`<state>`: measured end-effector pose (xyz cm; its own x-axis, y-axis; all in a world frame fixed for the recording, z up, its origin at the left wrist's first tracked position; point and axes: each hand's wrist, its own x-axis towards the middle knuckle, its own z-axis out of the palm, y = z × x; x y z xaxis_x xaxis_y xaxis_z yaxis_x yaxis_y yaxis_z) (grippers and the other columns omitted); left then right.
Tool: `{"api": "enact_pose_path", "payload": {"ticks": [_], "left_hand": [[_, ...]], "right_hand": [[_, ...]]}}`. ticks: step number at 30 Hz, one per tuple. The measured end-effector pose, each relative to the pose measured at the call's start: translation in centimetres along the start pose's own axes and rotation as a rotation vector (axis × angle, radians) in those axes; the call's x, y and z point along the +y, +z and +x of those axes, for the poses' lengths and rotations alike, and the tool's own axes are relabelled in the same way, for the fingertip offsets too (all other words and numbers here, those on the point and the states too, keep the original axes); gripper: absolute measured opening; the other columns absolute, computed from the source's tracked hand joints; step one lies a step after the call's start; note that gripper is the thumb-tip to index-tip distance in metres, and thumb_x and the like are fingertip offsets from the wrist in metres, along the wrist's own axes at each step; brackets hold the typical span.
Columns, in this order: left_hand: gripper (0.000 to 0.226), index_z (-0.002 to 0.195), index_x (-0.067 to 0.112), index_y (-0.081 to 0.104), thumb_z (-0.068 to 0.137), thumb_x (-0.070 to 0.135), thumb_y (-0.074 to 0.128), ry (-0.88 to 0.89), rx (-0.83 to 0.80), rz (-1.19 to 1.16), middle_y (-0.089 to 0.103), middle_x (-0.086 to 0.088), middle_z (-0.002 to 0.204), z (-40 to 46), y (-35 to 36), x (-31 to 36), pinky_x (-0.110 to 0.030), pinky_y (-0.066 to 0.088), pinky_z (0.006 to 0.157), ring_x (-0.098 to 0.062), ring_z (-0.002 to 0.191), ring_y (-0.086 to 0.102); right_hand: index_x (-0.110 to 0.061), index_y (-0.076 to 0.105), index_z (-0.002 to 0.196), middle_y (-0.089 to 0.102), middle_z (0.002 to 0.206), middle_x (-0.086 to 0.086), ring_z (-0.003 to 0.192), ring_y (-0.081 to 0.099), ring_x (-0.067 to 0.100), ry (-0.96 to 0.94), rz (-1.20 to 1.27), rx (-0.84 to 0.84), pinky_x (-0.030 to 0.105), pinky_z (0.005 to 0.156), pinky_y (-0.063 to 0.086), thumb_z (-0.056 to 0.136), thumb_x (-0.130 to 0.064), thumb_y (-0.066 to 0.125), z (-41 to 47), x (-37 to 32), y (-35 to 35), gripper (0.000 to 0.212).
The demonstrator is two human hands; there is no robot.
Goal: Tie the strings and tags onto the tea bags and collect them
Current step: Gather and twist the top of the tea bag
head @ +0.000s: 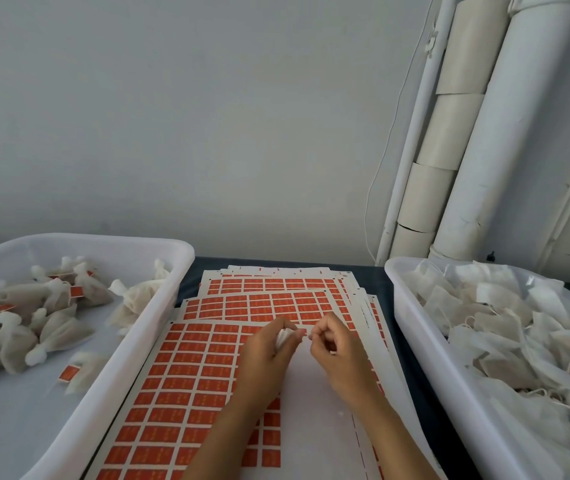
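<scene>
My left hand (269, 351) grips a small white tea bag (283, 337) over the sheets of orange tags (186, 372) in the middle of the table. Only the bag's gathered top shows between the fingers. My right hand (335, 344) sits just right of it with fingers curled, thumb and forefinger pinching a thin white string at the bag's neck; the string itself is barely visible. The left white tub (159, 327) holds several tied tea bags (44, 327) with orange tags. The right white tub (425, 344) is full of loose untied bags (519, 334) with strings.
Several tag sheets are stacked and fanned out between the two tubs on a dark tablecloth (411, 382). White pipes (505, 140) and a thin cable run up the wall at the back right.
</scene>
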<state>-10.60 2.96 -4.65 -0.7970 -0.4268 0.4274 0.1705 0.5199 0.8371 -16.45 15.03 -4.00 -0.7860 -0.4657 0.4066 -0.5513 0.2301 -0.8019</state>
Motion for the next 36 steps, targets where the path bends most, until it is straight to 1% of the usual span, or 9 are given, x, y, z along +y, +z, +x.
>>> {"api": "enact_pose_path", "payload": {"ticks": [10,16,18,20,23,27,30,32,36], "left_hand": [[0.022,0.073,0.016,0.057,0.092,0.026,0.056,-0.144,0.056,-0.172,0.053,0.003,0.061,0.2,-0.3,0.0,-0.011,0.039,0.048,-0.003,0.051,0.046],[0.028,0.069,0.017,0.059,0.086,0.039,0.058,-0.253,-0.005,-0.405,0.054,0.008,0.059,0.1,-1.0,0.9,-0.011,0.043,0.052,-0.006,0.057,0.048],[0.038,0.072,0.013,0.063,0.083,0.048,0.053,-0.291,-0.146,-0.529,0.061,0.003,0.066,0.2,-1.5,1.1,-0.012,0.048,0.061,-0.010,0.064,0.056],[0.043,0.088,0.013,0.069,0.091,0.047,0.044,-0.340,-0.301,-0.653,0.070,-0.003,0.091,0.2,-1.8,1.0,-0.023,0.054,0.079,-0.018,0.086,0.066],[0.036,0.109,0.011,0.066,0.091,0.037,0.049,-0.329,-0.385,-0.722,0.066,-0.011,0.108,0.1,-2.2,0.7,-0.034,0.052,0.089,-0.026,0.098,0.062],[0.023,0.105,0.021,0.070,0.087,0.024,0.057,-0.351,-0.396,-0.660,0.069,-0.003,0.106,0.0,-2.0,0.8,-0.035,0.053,0.086,-0.022,0.097,0.063],[0.023,0.095,0.022,0.074,0.076,0.032,0.064,-0.346,-0.360,-0.582,0.067,0.006,0.115,-0.2,-1.6,0.9,-0.043,0.050,0.095,-0.023,0.108,0.060],[0.019,0.085,0.022,0.075,0.073,0.033,0.066,-0.322,-0.339,-0.583,0.063,0.016,0.121,-0.2,-1.4,0.8,-0.039,0.051,0.094,-0.016,0.111,0.059],[0.021,0.086,0.026,0.075,0.072,0.038,0.065,-0.330,-0.288,-0.568,0.071,0.007,0.098,-0.2,-1.4,0.6,-0.026,0.055,0.074,-0.014,0.090,0.065]], "right_hand": [[-0.024,0.048,0.076,0.050,0.083,-0.031,0.065,0.059,-0.004,0.078,-0.137,0.169,0.000,0.054,0.041,0.086,-0.018,0.063,0.3,0.0,-0.2,0.020],[-0.026,0.049,0.076,0.057,0.073,-0.018,0.060,0.058,0.006,0.145,-0.096,0.140,0.001,0.051,0.040,0.088,-0.019,0.061,0.4,0.0,1.2,0.018],[-0.026,0.049,0.078,0.056,0.071,-0.016,0.060,0.057,0.005,0.143,-0.100,0.116,0.001,0.052,0.039,0.089,-0.021,0.060,0.4,0.1,1.7,0.016],[-0.027,0.049,0.080,0.055,0.072,-0.018,0.063,0.057,0.004,0.148,-0.116,0.109,0.000,0.052,0.038,0.089,-0.028,0.059,0.5,0.1,1.9,0.014],[-0.027,0.051,0.086,0.055,0.076,-0.020,0.066,0.057,0.001,0.160,-0.121,0.123,0.000,0.053,0.038,0.089,-0.033,0.058,0.5,0.4,1.8,0.010],[-0.029,0.049,0.093,0.052,0.086,-0.021,0.067,0.053,-0.002,0.155,-0.173,0.118,0.001,0.059,0.035,0.089,-0.029,0.058,0.4,0.7,1.9,0.010],[-0.029,0.049,0.093,0.062,0.097,-0.010,0.073,0.053,0.003,0.183,-0.193,0.113,0.005,0.064,0.039,0.091,-0.027,0.056,0.4,1.1,2.3,0.008],[-0.027,0.054,0.098,0.065,0.105,-0.003,0.076,0.056,0.006,0.198,-0.197,0.094,0.008,0.066,0.044,0.092,-0.027,0.055,0.4,1.2,2.6,0.006],[-0.024,0.057,0.118,0.063,0.117,-0.004,0.097,0.063,0.016,0.188,-0.206,0.069,0.017,0.081,0.048,0.091,-0.031,0.054,0.3,0.9,2.8,0.027]]}}
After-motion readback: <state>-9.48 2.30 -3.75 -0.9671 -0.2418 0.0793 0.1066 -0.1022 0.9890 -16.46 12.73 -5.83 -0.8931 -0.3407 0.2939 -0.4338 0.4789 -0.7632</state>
